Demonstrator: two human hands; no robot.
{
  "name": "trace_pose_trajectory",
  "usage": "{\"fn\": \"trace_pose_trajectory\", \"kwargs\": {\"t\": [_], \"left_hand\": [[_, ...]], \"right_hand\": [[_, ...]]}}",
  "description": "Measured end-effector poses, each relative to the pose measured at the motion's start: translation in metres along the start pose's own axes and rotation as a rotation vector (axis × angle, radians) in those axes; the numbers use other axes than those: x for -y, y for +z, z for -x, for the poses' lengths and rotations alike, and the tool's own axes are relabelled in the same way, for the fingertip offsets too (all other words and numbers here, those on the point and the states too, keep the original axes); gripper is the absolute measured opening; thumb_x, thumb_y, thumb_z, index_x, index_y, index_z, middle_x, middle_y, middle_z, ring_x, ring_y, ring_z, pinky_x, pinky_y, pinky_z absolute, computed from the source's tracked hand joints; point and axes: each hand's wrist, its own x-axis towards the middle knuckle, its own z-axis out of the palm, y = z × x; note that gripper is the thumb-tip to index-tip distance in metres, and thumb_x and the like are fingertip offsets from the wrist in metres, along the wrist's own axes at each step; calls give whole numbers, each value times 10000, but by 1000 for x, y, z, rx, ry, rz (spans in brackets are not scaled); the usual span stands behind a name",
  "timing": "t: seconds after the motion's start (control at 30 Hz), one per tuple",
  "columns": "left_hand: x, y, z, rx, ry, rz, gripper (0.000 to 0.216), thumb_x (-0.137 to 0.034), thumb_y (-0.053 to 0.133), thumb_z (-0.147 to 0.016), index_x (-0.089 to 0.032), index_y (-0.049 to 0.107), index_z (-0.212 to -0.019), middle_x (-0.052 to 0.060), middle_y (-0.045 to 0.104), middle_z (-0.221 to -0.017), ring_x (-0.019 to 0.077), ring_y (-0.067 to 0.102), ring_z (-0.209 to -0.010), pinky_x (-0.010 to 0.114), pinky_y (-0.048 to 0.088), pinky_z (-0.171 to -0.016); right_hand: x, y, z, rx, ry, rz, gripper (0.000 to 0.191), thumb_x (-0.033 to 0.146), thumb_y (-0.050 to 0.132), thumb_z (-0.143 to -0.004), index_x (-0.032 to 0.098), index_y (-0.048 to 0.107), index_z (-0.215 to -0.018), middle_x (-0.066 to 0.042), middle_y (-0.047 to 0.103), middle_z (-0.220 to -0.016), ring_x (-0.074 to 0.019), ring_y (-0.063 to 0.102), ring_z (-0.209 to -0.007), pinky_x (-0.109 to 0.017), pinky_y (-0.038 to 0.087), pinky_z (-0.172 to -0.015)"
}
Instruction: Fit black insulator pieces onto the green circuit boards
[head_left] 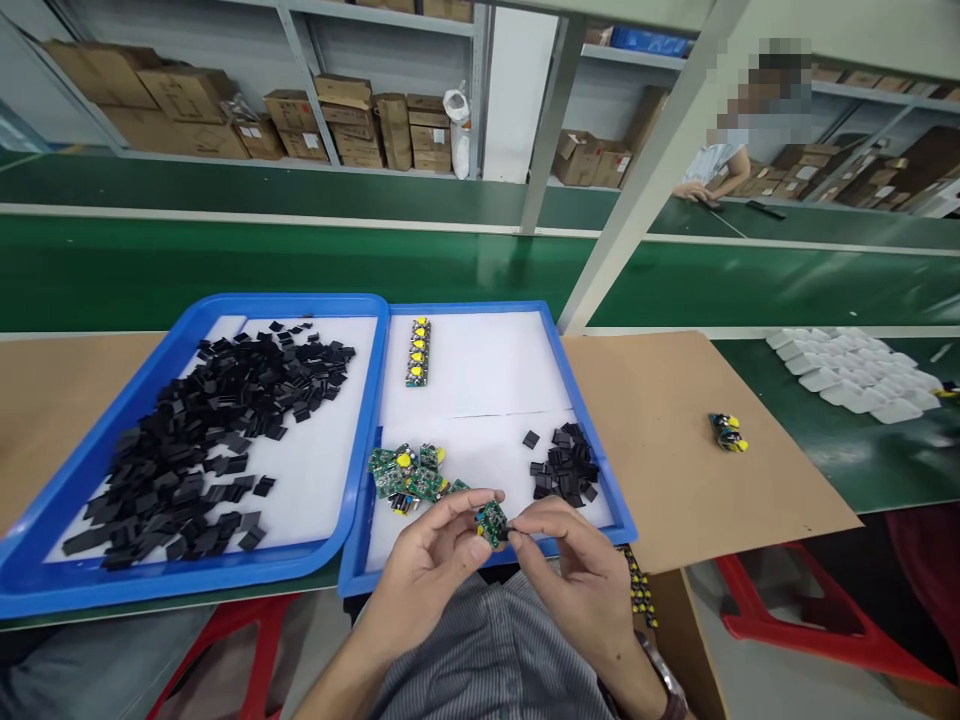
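My left hand (439, 560) is closed on a small green circuit board (492, 522), held over the near edge of the right blue tray (480, 308). My right hand (574, 575) pinches a small dark piece (506, 533) against the board's right side; it looks like one of the black squares, though the fingertips partly cover it. A heap of green circuit boards (409, 475) with yellow parts lies in the tray, left of my hands. To the right is a pile of black squares (564, 465). Farther back stands a row of joined boards (418, 352) with yellow tops.
The left blue tray (375, 400) holds a large spread of black pieces (225, 420). On the brown cardboard (637, 430) at right lies another board cluster (727, 432). White trays (855, 370) sit beyond. A slanted white post (645, 180) rises behind; a person (720, 165) is across the bench.
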Motion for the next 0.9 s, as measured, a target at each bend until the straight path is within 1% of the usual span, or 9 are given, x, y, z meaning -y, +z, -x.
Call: {"fn": "trace_pose_trajectory", "kwargs": {"t": [0.1,0.23,0.33,0.43,0.6,0.7,0.8,0.9], "left_hand": [[2,-2,0,45,-19,53,411,-302,778,-924,-261,695,-1324,106,701,-1355,289,657,-1260,397,569,-1046],[3,-5,-1,79,-33,77,382,-296,760,-938,-278,707,-1316,96,714,-1357,276,675,-1234,389,579,-1026],[1,-5,-3,82,-49,48,383,-291,759,-941,-280,715,-1321,83,744,-1318,254,679,-1248,355,540,-1077],[-1,-3,-6,97,-66,62,380,-299,760,-939,-280,725,-1316,81,744,-1340,262,679,-1271,376,517,-1119],[2,-2,-8,75,-72,39,381,-331,768,-925,-251,742,-1297,104,750,-1334,296,691,-1260,442,530,-1119],[2,-1,-10,56,-84,-9,369,-351,769,-923,-242,756,-1276,110,758,-1315,298,715,-1213,453,555,-1087],[1,1,-10,30,-78,-51,343,-350,775,-919,-258,774,-1250,97,776,-1281,282,730,-1181,429,570,-1069],[-2,4,-10,11,-14,-85,304,-319,784,-912,-289,794,-1214,75,775,-1291,260,717,-1213,372,576,-1062]], "right_hand": [[1,3,-1,-1,-25,40,323,12,662,-924,285,758,-1068,-19,715,-878,-178,679,-825,-310,547,-739],[0,2,-2,-6,42,19,260,50,675,-928,279,751,-1026,-14,705,-866,-176,682,-814,-309,549,-737],[-3,0,-2,7,107,20,212,83,680,-935,272,749,-999,-16,698,-869,-180,684,-837,-311,548,-755],[-5,-1,-3,11,123,10,190,96,675,-935,264,744,-989,-16,685,-865,-182,684,-843,-317,553,-769],[-2,0,-4,20,120,27,156,103,669,-924,246,726,-944,-3,644,-814,-167,644,-759,-294,530,-691],[1,-1,-6,39,137,53,146,104,658,-922,238,710,-896,2,622,-778,-164,617,-724,-293,512,-665],[2,-3,-7,54,172,52,143,103,658,-913,234,697,-870,5,616,-764,-160,610,-713,-289,514,-660],[-1,-5,-9,60,227,25,143,90,669,-881,229,694,-863,3,637,-776,-158,627,-721,-281,527,-664]]}}
